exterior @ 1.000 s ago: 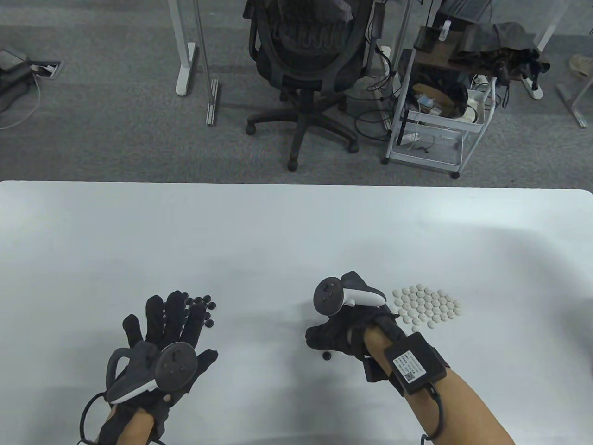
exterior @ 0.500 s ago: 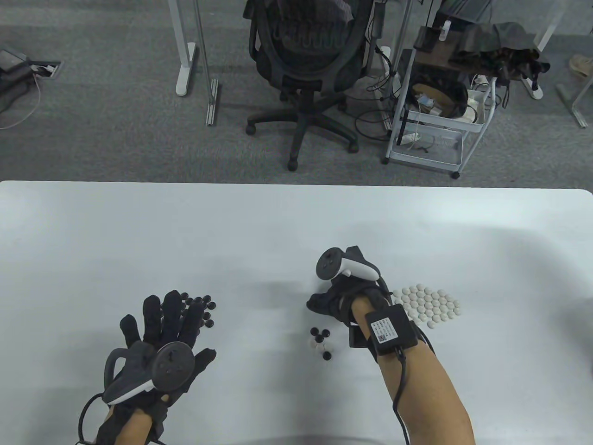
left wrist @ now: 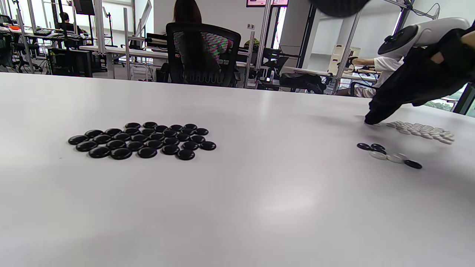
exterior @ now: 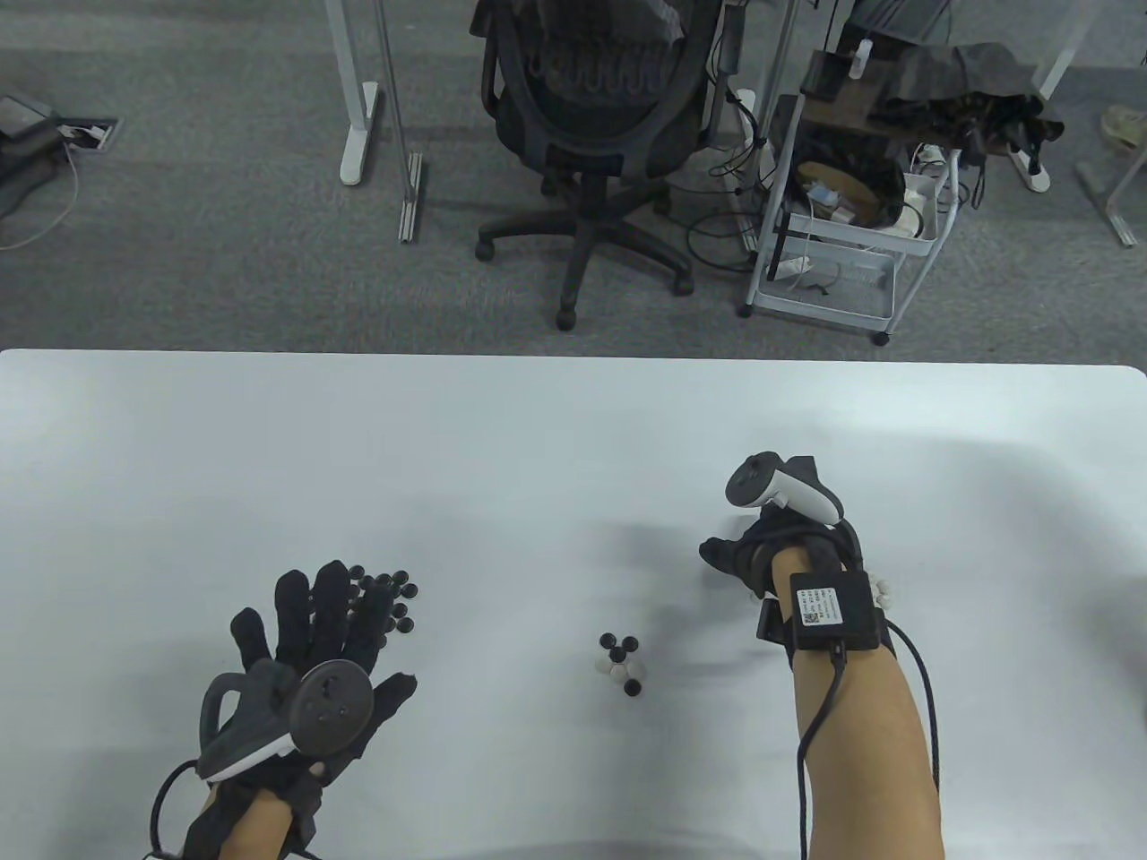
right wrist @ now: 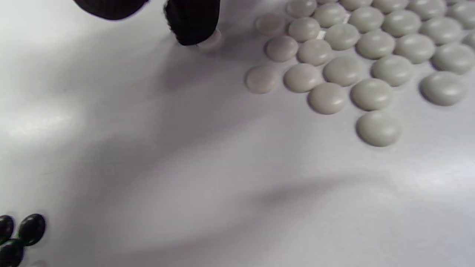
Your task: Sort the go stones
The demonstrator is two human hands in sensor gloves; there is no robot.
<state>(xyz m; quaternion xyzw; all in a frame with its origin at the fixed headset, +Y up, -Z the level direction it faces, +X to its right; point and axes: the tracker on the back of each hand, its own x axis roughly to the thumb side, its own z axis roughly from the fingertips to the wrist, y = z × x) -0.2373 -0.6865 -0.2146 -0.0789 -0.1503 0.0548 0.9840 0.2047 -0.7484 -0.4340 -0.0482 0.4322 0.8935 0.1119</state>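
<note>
Table view: small mixed cluster [exterior: 621, 664] counts four black stones, two white.

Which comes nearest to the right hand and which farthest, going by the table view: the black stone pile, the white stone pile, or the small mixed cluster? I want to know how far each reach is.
From the right hand:
1. White stone pile, mostly hidden under the wrist; a fingertip touches a stone beside it.
2. Mixed cluster, toward the table's middle.
3. Black stone pile, far left, by the left hand.
</note>
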